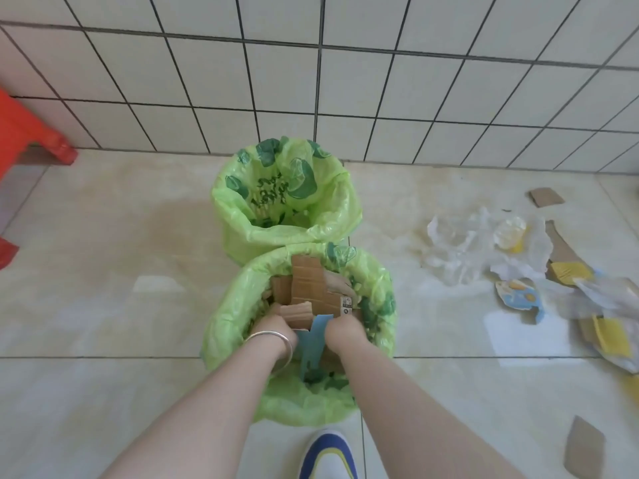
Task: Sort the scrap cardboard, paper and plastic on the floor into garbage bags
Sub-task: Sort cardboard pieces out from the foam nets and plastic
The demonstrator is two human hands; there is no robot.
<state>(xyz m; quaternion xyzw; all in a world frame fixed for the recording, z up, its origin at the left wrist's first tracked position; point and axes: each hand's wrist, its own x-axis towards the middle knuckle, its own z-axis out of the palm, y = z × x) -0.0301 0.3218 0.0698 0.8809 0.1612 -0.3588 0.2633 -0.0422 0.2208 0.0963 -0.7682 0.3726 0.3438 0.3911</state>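
The tiled floor runs back to a white tiled wall, and on it two green garbage bags stand one behind the other, touching. The far bag is up against the wall with its mouth open; only printed green plastic shows inside. The near bag sits just in front of it and is packed with brown cardboard pieces, most of them standing on edge with their long sides running away from the person, toward the wall.

To the right, well apart from the bags, lies the unsorted scrap: a crumpled clear plastic sheet nearest the bags, a white paper sheet flat on the floor in front of it, and torn yellow-and-blue printed card among the mess beyond. A lone brown cardboard scrap lies near the bottom right, its long axis roughly upright in the picture, and a smaller one lies close to the wall.

A red plastic stool stands at the left edge.

Both arms reach into the near bag's mouth. The left hand, with a silver bangle on its wrist, and the right hand each have their grip curled round a blue card strip that hangs between them, its long axis pointing down into the bag toward the person. How the fingertips lie is hidden.

A blue-and-white shoe shows just below the bag.
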